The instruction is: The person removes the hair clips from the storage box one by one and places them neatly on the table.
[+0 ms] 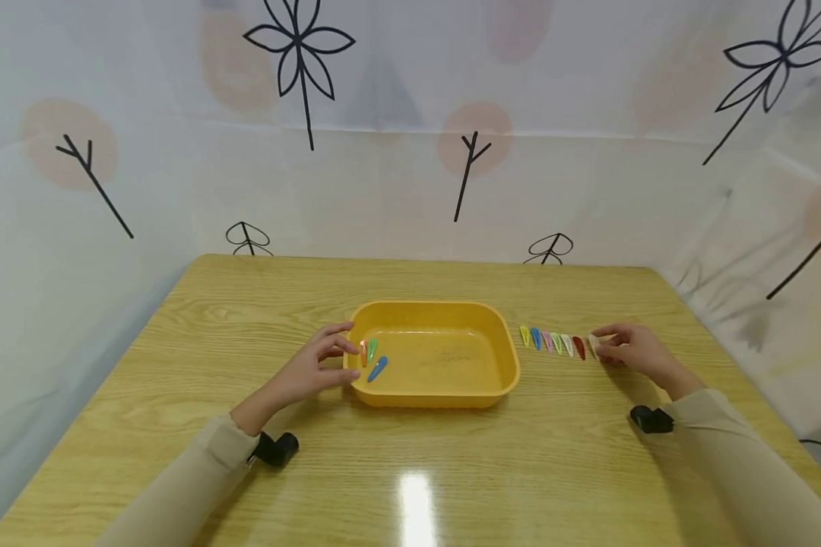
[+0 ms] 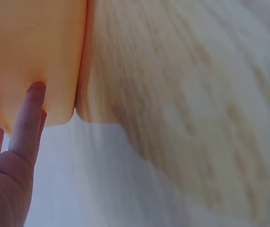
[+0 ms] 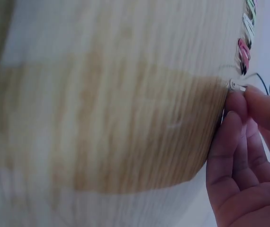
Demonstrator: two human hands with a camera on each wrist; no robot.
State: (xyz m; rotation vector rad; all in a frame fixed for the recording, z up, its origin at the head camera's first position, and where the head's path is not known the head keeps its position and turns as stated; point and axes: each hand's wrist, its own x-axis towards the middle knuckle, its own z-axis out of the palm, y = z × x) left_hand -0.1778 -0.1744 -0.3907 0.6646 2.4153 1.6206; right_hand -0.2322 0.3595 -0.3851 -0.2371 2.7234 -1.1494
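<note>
A yellow plastic tray [image 1: 438,400] stands on the table. Three snap hair clips lie at its left end: an orange clip [image 1: 363,352], a green clip [image 1: 372,349] and a blue clip [image 1: 378,369]. My left hand [image 1: 315,365] rests at the tray's left rim with fingers spread; in the left wrist view one finger [image 2: 30,120] touches the outer wall. To the right of the tray runs a row of several clips, from a yellow clip [image 1: 524,336] to a red clip [image 1: 579,348]. Beside the red one, my right hand [image 1: 632,353] pinches a whitish hair clip [image 1: 593,345] at the tabletop.
The wood-grain table [image 1: 260,304] meets a white patterned cloth [image 1: 383,190] at its back edge. Black wrist cameras sit under both sleeves, the left camera [image 1: 277,450] and the right camera [image 1: 651,419]. A bright reflection lies on the table's front middle.
</note>
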